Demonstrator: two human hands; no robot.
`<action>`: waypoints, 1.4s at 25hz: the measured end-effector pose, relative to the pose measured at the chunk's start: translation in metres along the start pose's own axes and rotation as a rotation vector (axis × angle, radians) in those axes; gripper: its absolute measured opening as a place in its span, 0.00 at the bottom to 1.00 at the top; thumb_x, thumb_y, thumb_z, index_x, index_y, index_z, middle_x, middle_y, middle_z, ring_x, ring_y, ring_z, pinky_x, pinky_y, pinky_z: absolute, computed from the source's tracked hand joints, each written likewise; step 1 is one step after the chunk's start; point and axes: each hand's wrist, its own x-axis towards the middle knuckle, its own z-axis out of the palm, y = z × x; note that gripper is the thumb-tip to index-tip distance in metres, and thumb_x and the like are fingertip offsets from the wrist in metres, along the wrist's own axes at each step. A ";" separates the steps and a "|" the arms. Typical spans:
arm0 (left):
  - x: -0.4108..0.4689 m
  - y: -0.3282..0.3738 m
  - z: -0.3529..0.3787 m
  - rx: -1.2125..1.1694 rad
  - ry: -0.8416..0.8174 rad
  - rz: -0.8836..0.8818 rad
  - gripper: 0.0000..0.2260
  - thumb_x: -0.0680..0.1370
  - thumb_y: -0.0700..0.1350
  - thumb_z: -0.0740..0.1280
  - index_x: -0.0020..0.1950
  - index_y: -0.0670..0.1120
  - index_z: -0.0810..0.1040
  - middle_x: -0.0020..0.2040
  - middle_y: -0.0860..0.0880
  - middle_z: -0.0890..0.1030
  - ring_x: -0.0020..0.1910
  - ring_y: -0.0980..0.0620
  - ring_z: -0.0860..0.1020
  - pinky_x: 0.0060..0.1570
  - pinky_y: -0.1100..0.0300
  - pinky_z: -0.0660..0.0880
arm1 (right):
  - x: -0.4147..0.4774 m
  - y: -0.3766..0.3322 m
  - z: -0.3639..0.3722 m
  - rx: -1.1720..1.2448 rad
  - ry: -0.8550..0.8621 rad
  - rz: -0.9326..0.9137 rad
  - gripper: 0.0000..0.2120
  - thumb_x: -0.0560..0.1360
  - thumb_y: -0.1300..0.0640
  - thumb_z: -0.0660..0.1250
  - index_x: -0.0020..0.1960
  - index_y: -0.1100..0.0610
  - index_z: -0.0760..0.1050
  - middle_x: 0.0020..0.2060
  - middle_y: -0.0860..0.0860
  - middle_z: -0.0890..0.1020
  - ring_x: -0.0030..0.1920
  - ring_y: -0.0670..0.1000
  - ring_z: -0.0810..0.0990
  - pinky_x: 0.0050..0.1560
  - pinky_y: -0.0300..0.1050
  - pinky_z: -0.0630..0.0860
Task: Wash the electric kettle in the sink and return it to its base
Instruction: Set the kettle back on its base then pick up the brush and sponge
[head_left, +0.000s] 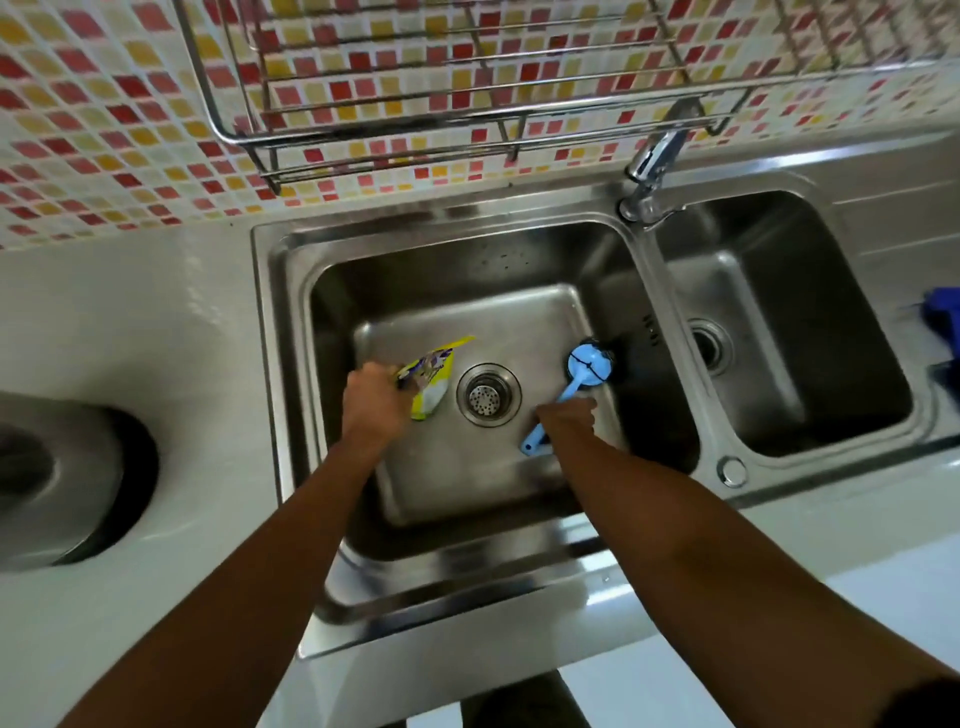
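Gripping pouch (434, 382) and brush (589, 364); steel kettle (57, 467), black-rimmed, blurred at left.

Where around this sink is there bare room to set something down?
Free: the right basin, holding only its drain; the white counter between the left basin's rim and the dark round object; the left basin's floor along its back wall. Crowded: the left basin's front, where the left hand holds a yellow pouch and the right hand grips a blue brush.

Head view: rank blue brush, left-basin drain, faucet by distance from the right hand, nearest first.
1. blue brush: its handle is in the right hand.
2. left-basin drain: just left of that hand, on the basin floor.
3. faucet: far back, at the divider between basins.
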 end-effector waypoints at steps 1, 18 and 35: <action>-0.004 0.002 0.000 -0.032 0.027 0.014 0.11 0.77 0.46 0.71 0.50 0.38 0.86 0.43 0.32 0.83 0.48 0.33 0.82 0.44 0.47 0.76 | 0.004 -0.002 0.002 -0.008 -0.006 -0.008 0.28 0.69 0.57 0.72 0.64 0.62 0.66 0.58 0.59 0.79 0.56 0.60 0.80 0.58 0.53 0.77; -0.132 0.125 -0.155 -0.830 0.107 0.383 0.08 0.84 0.45 0.61 0.58 0.55 0.78 0.54 0.57 0.85 0.56 0.57 0.83 0.57 0.62 0.78 | -0.143 -0.030 -0.129 0.132 0.007 -0.941 0.20 0.80 0.60 0.63 0.70 0.65 0.69 0.58 0.62 0.80 0.57 0.61 0.80 0.53 0.44 0.72; -0.095 0.265 -0.297 -0.832 0.361 0.618 0.12 0.86 0.47 0.57 0.68 0.48 0.73 0.63 0.47 0.81 0.60 0.49 0.81 0.59 0.54 0.79 | -0.266 -0.174 -0.280 0.172 0.123 -1.205 0.16 0.76 0.61 0.67 0.64 0.61 0.76 0.50 0.56 0.78 0.40 0.52 0.79 0.40 0.45 0.77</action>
